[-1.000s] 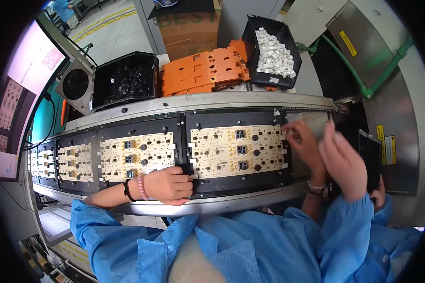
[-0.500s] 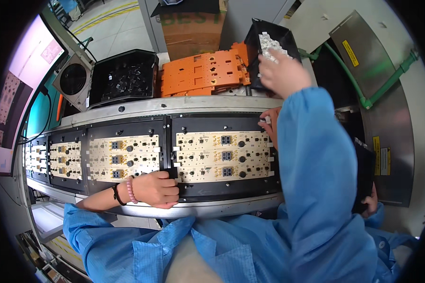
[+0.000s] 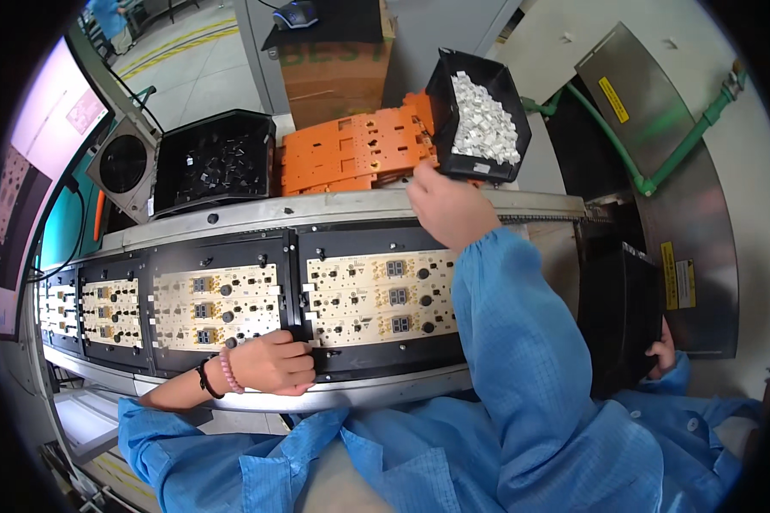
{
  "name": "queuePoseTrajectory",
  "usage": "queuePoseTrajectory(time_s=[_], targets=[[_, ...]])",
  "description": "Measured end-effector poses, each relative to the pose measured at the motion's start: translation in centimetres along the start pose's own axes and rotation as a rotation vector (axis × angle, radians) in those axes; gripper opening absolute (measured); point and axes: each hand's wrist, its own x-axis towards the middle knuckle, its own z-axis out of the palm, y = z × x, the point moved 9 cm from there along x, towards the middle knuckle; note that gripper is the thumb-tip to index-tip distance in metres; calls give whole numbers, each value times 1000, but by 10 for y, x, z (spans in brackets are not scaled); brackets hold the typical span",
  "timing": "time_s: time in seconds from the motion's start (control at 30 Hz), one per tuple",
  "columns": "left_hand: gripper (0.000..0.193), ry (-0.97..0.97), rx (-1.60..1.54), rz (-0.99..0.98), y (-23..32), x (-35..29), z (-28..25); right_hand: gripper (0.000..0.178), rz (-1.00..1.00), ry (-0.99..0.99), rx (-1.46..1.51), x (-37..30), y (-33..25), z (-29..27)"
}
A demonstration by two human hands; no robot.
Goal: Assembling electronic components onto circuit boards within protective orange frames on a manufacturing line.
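My left hand (image 3: 274, 363) rests with curled fingers on the near edge of the black frame (image 3: 376, 363), by the joint between two panels of circuit boards. Whatever it may hold is hidden. My right hand (image 3: 453, 208) is over the metal rail, just in front of a black bin (image 3: 522, 128) of small white parts (image 3: 483, 120). Its fingers are drawn together toward the orange plates; any small part between them cannot be made out. Below my right hand lies the nearest panel of cream circuit boards (image 3: 368, 299), with dark two-digit displays; my sleeve covers its right end.
Stacked orange plates (image 3: 334, 154) lie behind the metal rail (image 3: 334, 203), beside a black bin (image 3: 175, 192) of small dark parts. At the right, another person's hand (image 3: 660, 352) holds a black tray (image 3: 618, 316). A cardboard box (image 3: 334, 81) and green pipe (image 3: 603, 137) stand beyond.
My right hand has come out of the white-parts bin toward me and left, to the rail. Another person's hand at the panel's right end is no longer seen. My left hand stays at the frame.
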Motion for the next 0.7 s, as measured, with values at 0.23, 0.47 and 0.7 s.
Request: queuePoseTrajectory(time_s=[0.23,0.47,0.7], targets=[[18,-105,-41,-134,-4,-7,-4,12,-145,-164,-58,-9,36,23],[24,-96,31,-120,7,-12,-7,47,221,-159,-1890,19,-5,143],[25,-76,105,-84,6,-14,-8,42,-99,-75,-1613,36,-28,180]])
